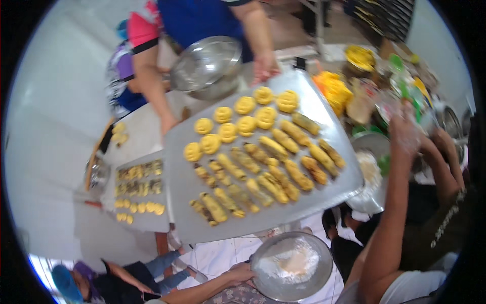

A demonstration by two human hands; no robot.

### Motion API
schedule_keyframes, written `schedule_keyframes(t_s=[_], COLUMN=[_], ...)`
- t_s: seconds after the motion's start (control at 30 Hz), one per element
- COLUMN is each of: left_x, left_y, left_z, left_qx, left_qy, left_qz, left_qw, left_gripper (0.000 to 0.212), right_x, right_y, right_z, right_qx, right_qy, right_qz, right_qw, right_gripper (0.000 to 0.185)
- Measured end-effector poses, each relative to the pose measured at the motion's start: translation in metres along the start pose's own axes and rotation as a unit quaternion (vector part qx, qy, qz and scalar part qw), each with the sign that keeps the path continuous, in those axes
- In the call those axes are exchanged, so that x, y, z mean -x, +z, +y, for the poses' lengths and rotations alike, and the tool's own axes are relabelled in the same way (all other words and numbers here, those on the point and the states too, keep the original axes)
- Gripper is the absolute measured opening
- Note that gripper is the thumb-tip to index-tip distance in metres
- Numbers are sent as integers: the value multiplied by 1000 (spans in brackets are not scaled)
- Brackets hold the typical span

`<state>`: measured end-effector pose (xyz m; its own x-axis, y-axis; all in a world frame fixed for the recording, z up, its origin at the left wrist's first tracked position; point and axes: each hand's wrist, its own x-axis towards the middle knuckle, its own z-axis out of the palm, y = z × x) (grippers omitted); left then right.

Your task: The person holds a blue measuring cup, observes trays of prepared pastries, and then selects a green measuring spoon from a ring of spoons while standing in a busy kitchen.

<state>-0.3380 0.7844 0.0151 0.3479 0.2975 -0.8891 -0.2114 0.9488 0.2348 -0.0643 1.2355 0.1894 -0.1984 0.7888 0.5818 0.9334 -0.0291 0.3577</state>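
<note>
My left hand grips the rim of a round metal bowl at the bottom of the view. White flour with a beige powder lies inside it. My right arm stretches up the right side, and my right hand, partly whitish, is closed around the handle of a green plastic spoon; blur hides the exact grip. Before me, a large metal baking tray carries several coiled yellow dough buns and several filled dough rolls. A person in a blue apron has both hands at its far edge.
Another tray of small pieces rests on the table at left. A large steel bowl stands beyond. At right are a second flour bowl, yellow bags and another person's arm. A person in a blue cap is lower left.
</note>
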Motion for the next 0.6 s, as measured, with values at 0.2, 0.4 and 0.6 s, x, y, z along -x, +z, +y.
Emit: schedule_keyframes(t_s=[0.2,0.4,0.6], left_x=[8,7,28], left_y=[1,2,7], left_z=[-7,-11,10], left_qx=[47,40,75], left_qy=[25,22,44], left_qz=[-1,28,30], left_qw=[999,999,996], left_gripper=[53,49,40], right_x=[-54,-92,-102], right_y=[-54,-70,-62], right_z=[-7,-16,-17], right_qx=[352,308,403], right_qy=[-24,-28,-95], right_qz=[-1,185,37], right_qw=[936,933,909], right_gripper=[39,29,28])
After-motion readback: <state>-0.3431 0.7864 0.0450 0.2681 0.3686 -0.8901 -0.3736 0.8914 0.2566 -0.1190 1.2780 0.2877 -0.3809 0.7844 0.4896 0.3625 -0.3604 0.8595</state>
